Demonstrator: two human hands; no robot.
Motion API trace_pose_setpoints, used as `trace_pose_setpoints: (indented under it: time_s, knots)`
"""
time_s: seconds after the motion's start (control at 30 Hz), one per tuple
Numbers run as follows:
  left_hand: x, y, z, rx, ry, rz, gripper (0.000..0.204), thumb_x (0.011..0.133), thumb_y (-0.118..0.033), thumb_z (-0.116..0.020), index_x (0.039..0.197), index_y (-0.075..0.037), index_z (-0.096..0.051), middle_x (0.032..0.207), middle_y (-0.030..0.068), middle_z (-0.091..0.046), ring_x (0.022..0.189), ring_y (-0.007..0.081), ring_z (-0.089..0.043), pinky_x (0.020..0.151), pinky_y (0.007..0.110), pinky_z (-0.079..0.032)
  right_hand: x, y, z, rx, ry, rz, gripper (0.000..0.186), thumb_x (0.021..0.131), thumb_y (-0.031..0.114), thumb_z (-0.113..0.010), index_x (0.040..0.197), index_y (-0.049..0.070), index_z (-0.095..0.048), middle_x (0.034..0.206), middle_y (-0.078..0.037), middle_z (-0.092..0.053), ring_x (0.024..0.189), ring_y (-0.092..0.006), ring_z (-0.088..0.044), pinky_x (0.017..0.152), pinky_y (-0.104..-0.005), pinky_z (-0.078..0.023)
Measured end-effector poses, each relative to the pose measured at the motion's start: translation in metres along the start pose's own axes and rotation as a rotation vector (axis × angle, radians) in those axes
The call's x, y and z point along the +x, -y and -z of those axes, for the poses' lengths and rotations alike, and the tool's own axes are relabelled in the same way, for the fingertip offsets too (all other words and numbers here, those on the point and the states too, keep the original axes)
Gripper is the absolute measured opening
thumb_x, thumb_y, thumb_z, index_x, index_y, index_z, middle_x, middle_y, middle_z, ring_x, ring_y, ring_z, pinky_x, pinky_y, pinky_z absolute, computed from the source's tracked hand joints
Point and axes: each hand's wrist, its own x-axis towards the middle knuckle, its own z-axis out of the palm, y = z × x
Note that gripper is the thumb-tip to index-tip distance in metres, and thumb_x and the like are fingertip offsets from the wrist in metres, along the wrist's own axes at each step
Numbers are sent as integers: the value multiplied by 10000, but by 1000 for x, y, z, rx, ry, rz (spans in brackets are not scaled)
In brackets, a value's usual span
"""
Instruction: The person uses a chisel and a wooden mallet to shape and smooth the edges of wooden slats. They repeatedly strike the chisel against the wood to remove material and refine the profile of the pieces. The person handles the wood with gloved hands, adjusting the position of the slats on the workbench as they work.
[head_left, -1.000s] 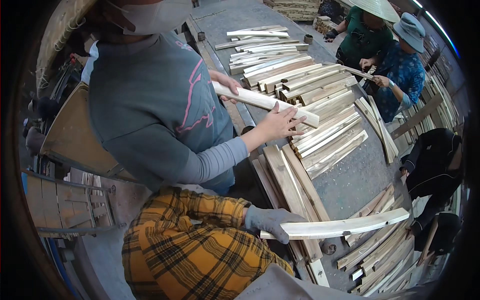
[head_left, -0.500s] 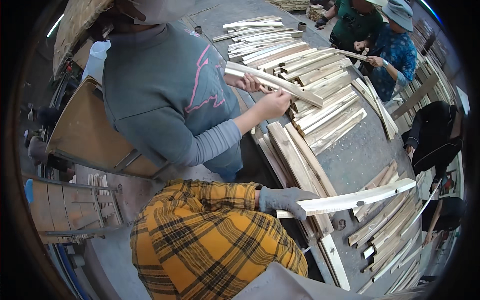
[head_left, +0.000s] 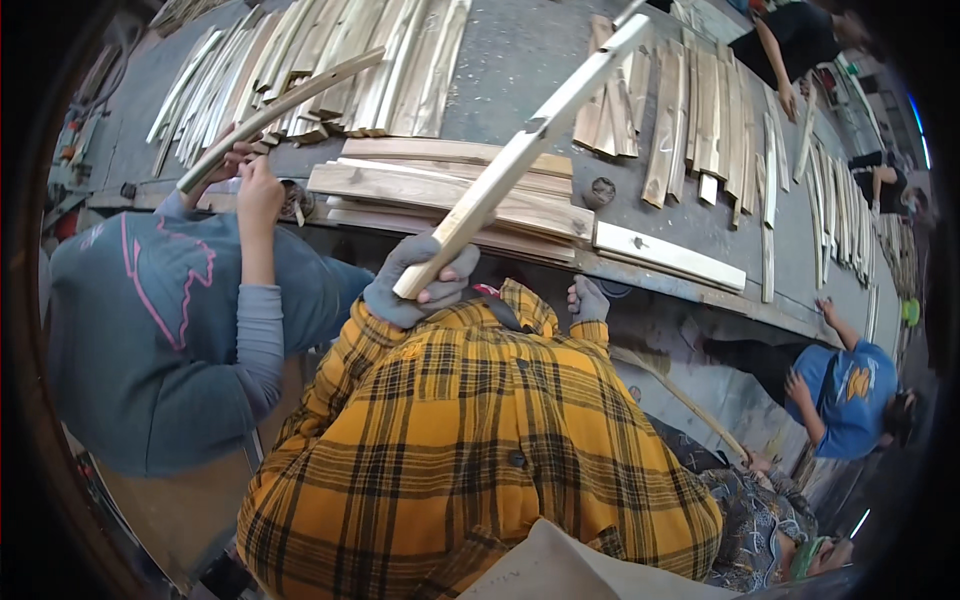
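Stack of boards behind held slat

I have my left hand out on the far side of my torso — gray-gloved, fingers wrapped tight, its plaid-sleeved left forearm slanting far and rightward into the wrist. My right hand, also gloved (small on my remote feed), sits farther right — fingers curled inward, the right forearm mostly hidden by the torso.

No writing can be read; the yellow print on the blue shirt is too small.
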Motion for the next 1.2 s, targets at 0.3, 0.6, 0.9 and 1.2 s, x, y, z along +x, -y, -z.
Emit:
trace_pose_setpoints:
  time_s: [0.3, 0.6, 0.9, 1.2]
  knots:
    - [-18, -27, 20, 128, -25, 93, 674, 918, -226, -591, 1448, 48, -277, 749, 66, -462, 444, 63, -404, 393, 185, -358, -92, 197, 23, -756, 85, 719, 233, 806, 17, -720, 1030, -41, -696, 882, -26, -674, 702, -63, -571, 634, -241, -481]
    - [-18, -46, 24, 944, -127, 147, 909, 702, -400, -736, 1414, 58, -401, 657, 38, -485, 478, 67, -414, 381, 211, -307, -37, 343, -96, -1441, 264, 1545, 469, 757, 165, -758, 1196, 269, -632, 1143, -5, -646, 865, -242, -671, 708, -339, -533]
    - [35, -118, 42, 128, 229, -197, 822, 914, -608, -513, 1451, -9, -345, 1219, 230, -569, 587, 160, -583, 431, 253, -452, -26, 338, -41, -1270, 460, 757, 310, 759, 137, -797, 1053, 81, -717, 814, -20, -698, 690, -125, -648, 640, -296, -511]
    - [120, -6, 29, 536, -345, 101, 418, 983, -340, -542, 1292, -58, -534, 1178, 192, -629, 1021, 282, -636, 876, 398, -520, -53, 247, -112, -638, 558, 550, 319, 839, 70, -702, 1113, -88, -660, 997, -91, -696, 887, -143, -656, 772, -259, -532]
